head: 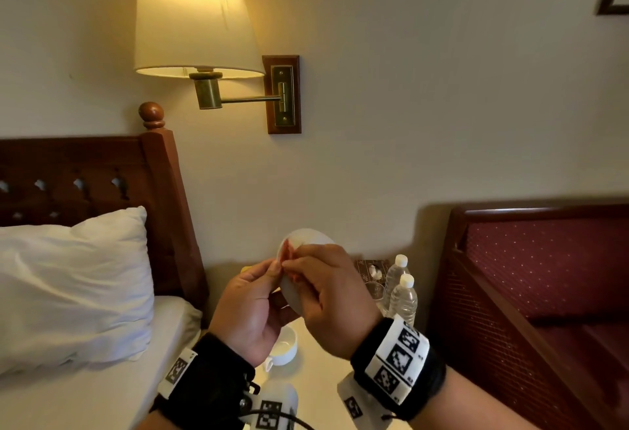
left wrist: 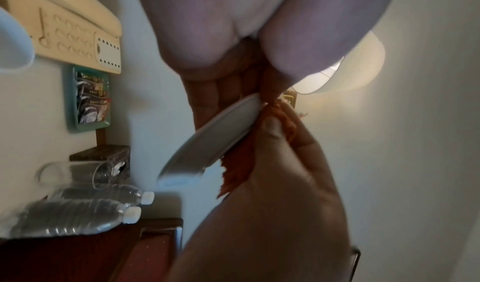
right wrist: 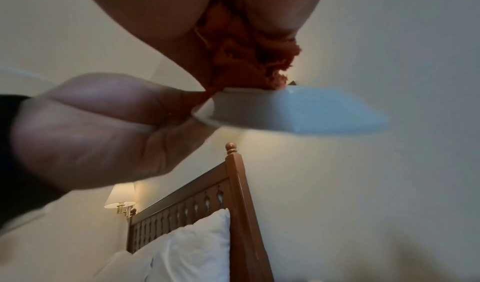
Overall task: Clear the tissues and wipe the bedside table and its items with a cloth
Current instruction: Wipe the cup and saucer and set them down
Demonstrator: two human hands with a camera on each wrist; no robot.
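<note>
In the head view I hold a white saucer (head: 306, 238) tilted on edge above the bedside table (head: 318, 373). My left hand (head: 269, 276) grips its left rim, thumb in front and fingers behind. The right hand (head: 299, 266) holds a bunched orange cloth (head: 289, 252) and presses it on the saucer's face. The left wrist view has the saucer (left wrist: 215, 130) edge-on with the cloth (left wrist: 239, 169) against it. From the right wrist, the cloth (right wrist: 246, 56) sits on top of the saucer (right wrist: 285, 109).
A white cup (head: 284, 344) stands on the table below my hands. Two water bottles (head: 403, 300), a glass (head: 374, 290) and a dark tissue box (head: 372, 268) line the back right. A telephone (left wrist: 64, 19) and sachet tray (left wrist: 89, 99) stand nearby. Bed and pillow (head: 68, 279) left, red armchair (head: 544, 276) right.
</note>
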